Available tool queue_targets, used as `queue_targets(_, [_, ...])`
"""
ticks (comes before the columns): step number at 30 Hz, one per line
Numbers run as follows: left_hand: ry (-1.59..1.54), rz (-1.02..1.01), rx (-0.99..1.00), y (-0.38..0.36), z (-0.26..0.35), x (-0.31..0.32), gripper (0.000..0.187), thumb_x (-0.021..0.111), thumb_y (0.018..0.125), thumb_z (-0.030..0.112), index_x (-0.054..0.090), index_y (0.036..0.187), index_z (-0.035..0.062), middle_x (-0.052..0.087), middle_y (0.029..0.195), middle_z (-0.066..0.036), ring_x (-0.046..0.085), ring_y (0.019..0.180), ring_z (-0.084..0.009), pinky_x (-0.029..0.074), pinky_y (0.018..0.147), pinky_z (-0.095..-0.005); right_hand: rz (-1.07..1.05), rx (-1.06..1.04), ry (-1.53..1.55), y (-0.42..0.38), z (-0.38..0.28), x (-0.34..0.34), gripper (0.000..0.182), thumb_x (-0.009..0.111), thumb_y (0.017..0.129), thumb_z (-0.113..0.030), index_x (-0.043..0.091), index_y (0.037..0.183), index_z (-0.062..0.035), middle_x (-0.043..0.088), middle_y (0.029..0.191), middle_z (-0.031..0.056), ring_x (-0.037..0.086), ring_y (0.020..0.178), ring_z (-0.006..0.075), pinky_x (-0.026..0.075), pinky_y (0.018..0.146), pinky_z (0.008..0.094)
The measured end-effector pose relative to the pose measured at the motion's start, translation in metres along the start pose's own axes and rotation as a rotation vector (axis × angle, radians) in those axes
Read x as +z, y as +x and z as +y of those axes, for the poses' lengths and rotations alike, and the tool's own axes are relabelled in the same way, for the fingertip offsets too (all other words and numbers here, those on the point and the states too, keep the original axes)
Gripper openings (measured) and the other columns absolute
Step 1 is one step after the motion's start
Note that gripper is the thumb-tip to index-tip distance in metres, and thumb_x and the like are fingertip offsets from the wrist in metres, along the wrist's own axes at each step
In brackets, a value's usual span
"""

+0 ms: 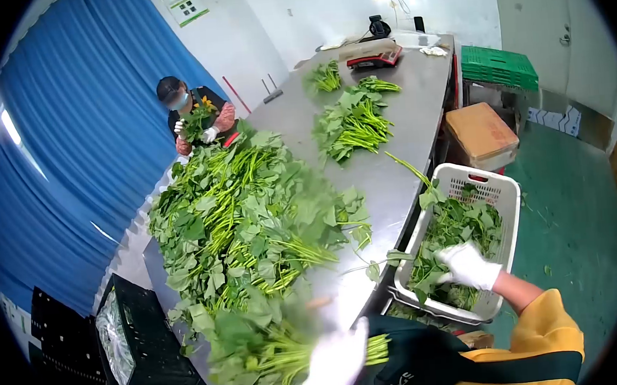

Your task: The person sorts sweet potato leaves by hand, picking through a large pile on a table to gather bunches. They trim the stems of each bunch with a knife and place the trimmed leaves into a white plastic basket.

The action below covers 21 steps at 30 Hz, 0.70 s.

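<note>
My left hand (333, 362), in a white glove and partly blurred, is wrapped around a bunch of leafy greens (273, 352) at the table's near edge. The cut stems stick out to the right of the glove and the leaves spread left. My right hand (469, 266), also gloved, is above the white plastic basket (516, 210), thumb and fingers apart, over loose leaves (455, 236). A long stem (410, 167) leans across the basket's far left rim. A large heap of leafy greens (231, 212) covers the table left of centre.
Across the metal table (407, 117), a co-worker (199, 118) in gloves holds some greens. Sorted bunches (357, 125) and a red scale (376, 59) are at the far end. A cardboard box (482, 134) and green crates (500, 67) stand right; a black crate (159, 360) is left.
</note>
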<state>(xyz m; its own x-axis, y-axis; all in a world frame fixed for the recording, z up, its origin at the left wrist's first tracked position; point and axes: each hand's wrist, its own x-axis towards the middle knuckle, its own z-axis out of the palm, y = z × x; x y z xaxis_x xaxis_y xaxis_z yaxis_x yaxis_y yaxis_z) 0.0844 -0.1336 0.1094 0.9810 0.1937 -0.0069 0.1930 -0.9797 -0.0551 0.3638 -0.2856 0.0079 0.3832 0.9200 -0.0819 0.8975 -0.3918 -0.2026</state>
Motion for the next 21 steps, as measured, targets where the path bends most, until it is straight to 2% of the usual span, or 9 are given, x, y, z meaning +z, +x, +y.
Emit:
queue_targets(3, [0.051, 0.024, 0.404, 0.035, 0.022, -0.005, 0.005, 0.053, 0.081, 0.012, 0.049, 0.083, 0.0092, 0.053, 0.076, -0.005, 0.056, 0.075, -0.0202, 0.045, 0.069, -0.0335, -0.790, -0.538, 1.583, 0.029, -0.041, 0.015, 0.074, 0.055, 0.088, -0.054, 0.047, 0.135, 0.0025, 0.058, 0.127, 0.0179, 0.057, 0.115, 0.0215, 0.042, 0.100, 0.0338])
queue_targets(6, [0.285, 0.206, 0.671, 0.056, 0.028, 0.020, 0.009, 0.052, 0.078, 0.018, 0.052, 0.084, 0.0104, 0.057, 0.089, -0.006, 0.056, 0.093, -0.0209, 0.045, 0.087, -0.0297, -1.675, -0.755, 2.657, 0.052, -0.072, 0.058, 0.074, 0.051, 0.088, -0.057, 0.050, 0.129, 0.0046, 0.055, 0.130, 0.0171, 0.049, 0.124, 0.0247, 0.039, 0.104, 0.0369])
queue_targets(8, [0.426, 0.282, 0.730, 0.068, 0.024, 0.028, 0.013, 0.052, 0.079, 0.018, 0.054, 0.088, 0.0092, 0.056, 0.092, -0.007, 0.055, 0.097, -0.0213, 0.044, 0.090, -0.0297, -0.719, 0.168, 2.191, 0.033, -0.048, 0.059, 0.036, 0.063, 0.090, -0.035, 0.062, 0.105, -0.0021, 0.064, 0.107, 0.0129, 0.061, 0.100, 0.0190, 0.051, 0.085, 0.0307])
queue_targets(10, [0.688, 0.496, 0.813, 0.080, 0.023, 0.060, 0.032, 0.051, 0.079, 0.018, 0.055, 0.108, 0.0053, 0.054, 0.108, -0.009, 0.050, 0.106, -0.0211, 0.041, 0.095, -0.0298, -0.864, -0.142, 2.070, 0.048, -0.043, 0.066, 0.021, 0.064, 0.091, -0.022, 0.065, 0.095, -0.0020, 0.066, 0.084, 0.0056, 0.062, 0.081, 0.0127, 0.051, 0.072, 0.0255])
queue_targets(13, [0.786, 0.604, 0.819, 0.103, 0.026, 0.072, 0.050, 0.052, 0.083, 0.023, 0.047, 0.129, 0.0049, 0.047, 0.131, -0.008, 0.044, 0.120, -0.0197, 0.035, 0.103, -0.0324, -0.961, 0.121, 2.037, 0.062, -0.042, 0.073, 0.008, 0.060, 0.090, -0.011, 0.063, 0.093, -0.0041, 0.060, 0.075, 0.0009, 0.055, 0.065, 0.0084, 0.044, 0.054, 0.0267])
queue_targets(17, [0.426, 0.802, 0.384, 0.109, 0.020, 0.052, 0.048, 0.045, 0.093, 0.031, 0.042, 0.139, 0.0178, 0.048, 0.136, -0.001, 0.043, 0.124, -0.0161, 0.030, 0.107, -0.0324, -0.079, -0.030, 2.125, 0.080, -0.044, -0.044, 0.046, 0.071, 0.071, -0.006, 0.054, 0.113, 0.0023, 0.063, 0.090, 0.0140, 0.064, 0.074, 0.0248, 0.055, 0.067, 0.0359])
queue_targets(19, [0.264, 0.543, 0.169, 0.102, 0.022, 0.093, 0.045, 0.046, 0.092, 0.033, 0.046, 0.136, 0.0218, 0.049, 0.134, 0.002, 0.043, 0.123, -0.0133, 0.029, 0.105, -0.0322, 0.294, -0.049, 1.902, 0.114, -0.023, -0.084, 0.048, 0.068, 0.070, -0.001, 0.054, 0.116, 0.0020, 0.065, 0.094, 0.0132, 0.064, 0.074, 0.0204, 0.055, 0.069, 0.0330])
queue_targets(20, [0.251, 0.362, 0.073, 0.098, 0.021, 0.105, 0.044, 0.047, 0.092, 0.033, 0.047, 0.135, 0.0223, 0.050, 0.134, 0.003, 0.043, 0.123, -0.0123, 0.029, 0.105, -0.0313, 0.469, -0.196, 1.193, 0.146, 0.024, -0.078, 0.047, 0.066, 0.074, -0.006, 0.053, 0.119, 0.0014, 0.066, 0.098, 0.0114, 0.064, 0.081, 0.0181, 0.052, 0.078, 0.0327])
queue_targets(21, [0.247, 0.280, 0.066, 0.095, 0.012, 0.129, 0.048, 0.050, 0.090, 0.034, 0.045, 0.136, 0.0220, 0.047, 0.137, 0.002, 0.043, 0.124, -0.0132, 0.028, 0.106, -0.0317, 0.664, 0.036, 1.495, 0.168, 0.013, -0.107, 0.036, 0.064, 0.080, -0.010, 0.059, 0.114, 0.0005, 0.066, 0.098, 0.0076, 0.062, 0.089, 0.0149, 0.048, 0.086, 0.0301])
